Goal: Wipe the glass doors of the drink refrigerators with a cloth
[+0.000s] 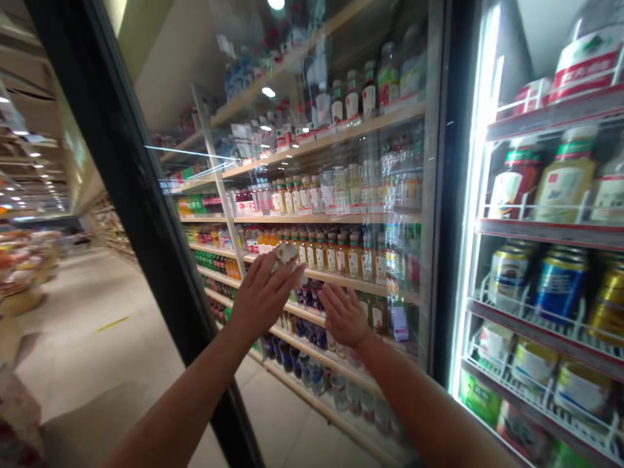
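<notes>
Two bare forearms (188,387) rise in the head view toward the glass pane (273,133) of a door with a dark frame (117,149) slanting down its left side. The left hand (260,292), back to the camera, has its grip clamped over a crumpled pale cloth (285,253) with brownish patches; the cloth pokes out past the fingertips, near the middle of the pane. I cannot tell how firmly it presses the glass. The right hand (346,315) is slightly lower and to the right, its grip apart and bare, the fingers stretched out toward the glass, close to the pane. The two hands are near each other but do not touch.

Several pale shelves (302,219) show in the glass, packed with drinks. Small bottles with white labels (331,252) stand in a row between and above the hands, and dark blue bottles (292,361) sit lower down. Bright ceiling lamps reflect in the upper part.

To the right, a glowing light strip (478,162) edges a cooler whose wire-railed shelves hold pale yellow bottles with green bands (565,179), a blue can (561,286) beside a gold can (607,305), and, beneath them, white tubs (585,390). On the left, beyond the dark frame, a light floor (97,286) bears a short yellow line (112,324), and blurred goods (34,260) are heaped at the far edge.
</notes>
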`<state>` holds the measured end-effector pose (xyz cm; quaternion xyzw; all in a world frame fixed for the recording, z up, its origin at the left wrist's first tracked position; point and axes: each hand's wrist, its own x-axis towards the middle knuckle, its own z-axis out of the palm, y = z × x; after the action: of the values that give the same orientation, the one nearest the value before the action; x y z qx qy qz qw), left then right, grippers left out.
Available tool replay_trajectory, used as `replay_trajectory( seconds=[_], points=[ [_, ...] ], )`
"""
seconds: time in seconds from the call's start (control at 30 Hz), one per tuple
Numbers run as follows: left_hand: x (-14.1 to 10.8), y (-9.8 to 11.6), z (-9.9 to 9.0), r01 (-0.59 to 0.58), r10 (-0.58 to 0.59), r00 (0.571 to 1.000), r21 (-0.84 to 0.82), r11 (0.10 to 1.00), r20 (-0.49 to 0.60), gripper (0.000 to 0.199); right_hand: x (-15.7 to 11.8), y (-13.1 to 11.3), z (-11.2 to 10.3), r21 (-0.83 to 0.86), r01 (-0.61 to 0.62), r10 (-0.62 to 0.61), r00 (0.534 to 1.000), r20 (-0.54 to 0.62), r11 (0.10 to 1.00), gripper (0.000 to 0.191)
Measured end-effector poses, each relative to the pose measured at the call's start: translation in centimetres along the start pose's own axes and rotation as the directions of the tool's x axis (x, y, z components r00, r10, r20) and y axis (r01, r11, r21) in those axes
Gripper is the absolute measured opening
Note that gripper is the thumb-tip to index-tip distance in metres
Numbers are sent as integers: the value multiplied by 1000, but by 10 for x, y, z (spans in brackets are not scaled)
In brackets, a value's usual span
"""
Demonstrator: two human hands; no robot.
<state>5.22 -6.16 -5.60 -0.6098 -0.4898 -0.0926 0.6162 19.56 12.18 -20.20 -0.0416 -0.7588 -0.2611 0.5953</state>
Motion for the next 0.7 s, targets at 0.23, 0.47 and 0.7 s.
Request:
replay_trajectory(
  seconds=[0.23,0.47,0.7],
  points=[
    [40,-75,-26,431,-424,892,12,902,-157,50,1,0,0,-1,-7,7,1000,9,1000,52],
    [36,-43,-11,-137,143,986,-75,988,83,52,2,-1,-1,12,-6,6,1000,-2,1000,52],
    [91,-116,-43,280,-277,960,83,956,-48,46,-1,0,-1,7,-5,5,1000,3,1000,56]
  ],
)
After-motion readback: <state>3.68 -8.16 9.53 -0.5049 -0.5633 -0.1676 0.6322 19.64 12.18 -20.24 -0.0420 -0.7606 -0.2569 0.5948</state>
